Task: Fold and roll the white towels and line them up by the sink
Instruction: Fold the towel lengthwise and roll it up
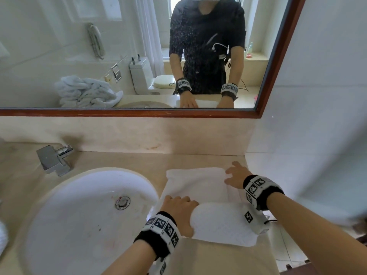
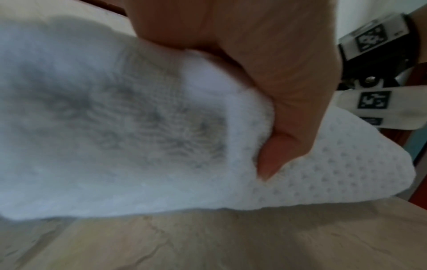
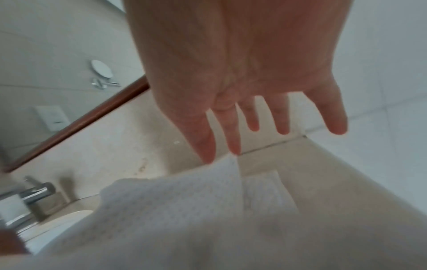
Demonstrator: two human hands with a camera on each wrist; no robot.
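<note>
Just left of the left hand [image 1: 179, 205] lay the sink [image 1: 65, 205], its drain [image 1: 122, 203] level with that hand's knuckles; the faucet [image 1: 56, 158] stood well beyond and to the left, on the bench [image 1: 123, 161]; a mirror [image 1: 127, 56] with a red-brown frame rose past both hands, and in its glass a heap of crumpled white towels [image 1: 87, 92] showed beside the reflected basin. Between the hands lay the white towel [image 1: 198, 183], partly rolled; the rolled part [image 1: 220, 219] sat at the near end, touching the left hand, while the flat part stretched away toward the right hand [image 1: 235, 176]. The tiled wall [image 1: 307, 96] stood close on the right hand's outer side.

From the head view, the left hand's fingers curled over the roll's left end and gripped it; the right hand rested, fingers spread and straight, at the flat part's far right corner. The left wrist view showed what the head view hid: the thumb [image 2: 272, 160] pressed into the roll's end, the dimpled weave of the cloth, and the right arm's marker band [image 2: 374, 36] beyond. The right wrist view showed the right hand's fingers [image 3: 231, 131] wide and straight, their tips at the towel's raised edge; whether they touched it I could not tell; it also caught the faucet and sink rim off to that hand's left.
</note>
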